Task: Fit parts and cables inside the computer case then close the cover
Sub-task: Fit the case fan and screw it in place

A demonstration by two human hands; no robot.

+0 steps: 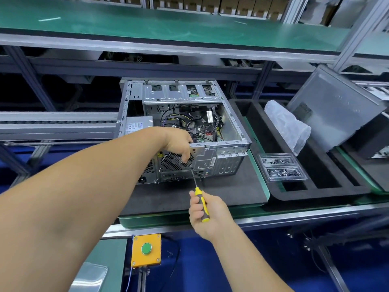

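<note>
Steel case (228, 153), R hand (207, 213), ribbed yellow screwdriver (202, 204)

Computer case (212, 127) on mat (221, 192); screw tray (282, 167) right (plastic bag (288, 125) behind).

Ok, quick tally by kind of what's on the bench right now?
Case: 1
Screwdriver: 1
Screw tray: 1
Plastic bag: 1
Cover: 1
Foam insert: 1
Total: 6
</note>
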